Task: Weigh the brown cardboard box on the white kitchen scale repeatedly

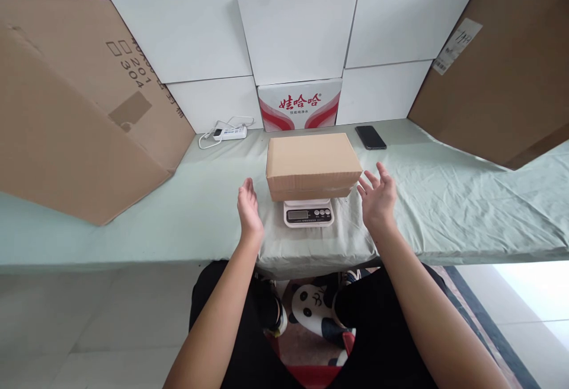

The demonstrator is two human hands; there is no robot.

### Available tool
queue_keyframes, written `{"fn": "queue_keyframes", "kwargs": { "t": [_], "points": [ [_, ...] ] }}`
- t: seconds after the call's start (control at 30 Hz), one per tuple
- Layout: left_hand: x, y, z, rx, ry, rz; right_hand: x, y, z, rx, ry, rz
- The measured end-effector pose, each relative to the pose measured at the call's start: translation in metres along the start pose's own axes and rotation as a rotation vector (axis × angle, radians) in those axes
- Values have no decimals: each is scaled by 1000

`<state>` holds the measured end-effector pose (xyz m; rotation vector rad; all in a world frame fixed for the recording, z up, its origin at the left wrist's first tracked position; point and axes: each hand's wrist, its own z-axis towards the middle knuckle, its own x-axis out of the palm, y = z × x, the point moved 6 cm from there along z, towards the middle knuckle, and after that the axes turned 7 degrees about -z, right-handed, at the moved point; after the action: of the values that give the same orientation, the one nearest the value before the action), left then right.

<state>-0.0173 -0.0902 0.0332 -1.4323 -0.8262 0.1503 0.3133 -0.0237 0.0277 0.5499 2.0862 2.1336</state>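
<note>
A closed brown cardboard box (314,156) rests on a small white digital kitchen scale (308,220), hiding the scale's platform. The scale's display and buttons face me, but no reading can be made out. To the left of the box, my left hand (249,208) is held up with straight fingers and holds nothing; a gap separates it from the box. Close to the box's right side is my right hand (377,196), its fingers spread and the palm turned inward. Nothing is in it, and whether a fingertip touches the box I cannot tell.
A black phone (370,137) lies behind my right hand. At the back left is a white power strip (230,133) with a cable. White boxes (297,33) form a back wall, flanked by large cardboard panels (80,104) (502,69). A pale green cloth (444,211) covers the table.
</note>
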Motion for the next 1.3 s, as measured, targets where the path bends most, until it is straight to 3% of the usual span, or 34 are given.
{"fn": "queue_keyframes", "kwargs": {
  "t": [0.8, 1.3],
  "points": [
    [7, 7, -3, -62, 18, -36, 11, 9, -14, 116, -54, 175],
    [10, 17, -5, 60, 128, -12, 18, 10, -17, 83, -12, 169]
  ]
}}
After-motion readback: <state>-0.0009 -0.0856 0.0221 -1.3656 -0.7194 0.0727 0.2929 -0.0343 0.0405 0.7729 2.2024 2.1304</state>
